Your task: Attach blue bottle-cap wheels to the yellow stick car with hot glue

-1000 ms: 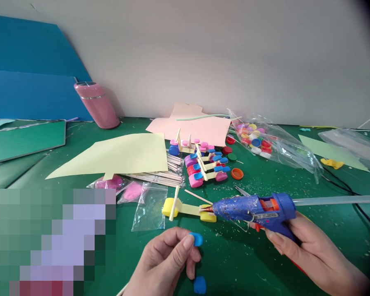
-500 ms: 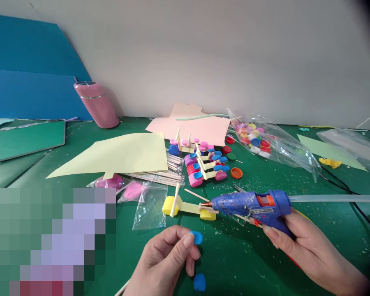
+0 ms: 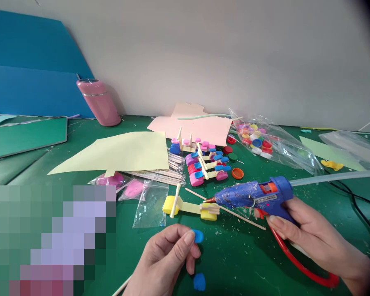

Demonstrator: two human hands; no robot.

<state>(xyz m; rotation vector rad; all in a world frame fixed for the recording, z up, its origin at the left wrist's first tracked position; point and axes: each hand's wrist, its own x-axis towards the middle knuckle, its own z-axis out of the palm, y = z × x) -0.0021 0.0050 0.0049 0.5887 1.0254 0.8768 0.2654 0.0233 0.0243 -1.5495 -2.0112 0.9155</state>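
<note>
Nearest, on the green tabletop [image 3: 234,263], a small blue block [image 3: 199,282], just beyond the curled fingers [image 3: 175,232] of the left hand [image 3: 160,263]. Pinches a rounded blue piece [image 3: 198,236] between thumb and forefinger there. Grasps a blue glue gun [image 3: 240,195] in the right hand [image 3: 314,238], with fingers wrapped around the grip. Below that hand, a curved red band [image 3: 331,283]. Points the nozzle leftward, close to the short sticks [image 3: 209,209] on the right end of a yellow toy car [image 3: 191,208]; cannot tell whether touching. Beyond the left hand, that same car, with an upright pale stick at its left end. Under the glue gun, a long thin stick [image 3: 243,217] slanting across the tabletop. Left of the car, a clear bag [image 3: 151,209] beside bagged pink clay [image 3: 132,190]. Farther back, a bundle of sticks [image 3: 163,177] partly under a pale yellow sheet [image 3: 135,152], and to the right a cluster of colourful toy cars [image 3: 205,172] near an orange cap [image 3: 237,173]. Behind those, a pink sheet [image 3: 188,128] and a bag of caps [image 3: 255,139]. Farthest, a pink flask [image 3: 100,107], tilted in view, before blue boards [image 3: 33,90] and a pale wall [image 3: 203,53].
</note>
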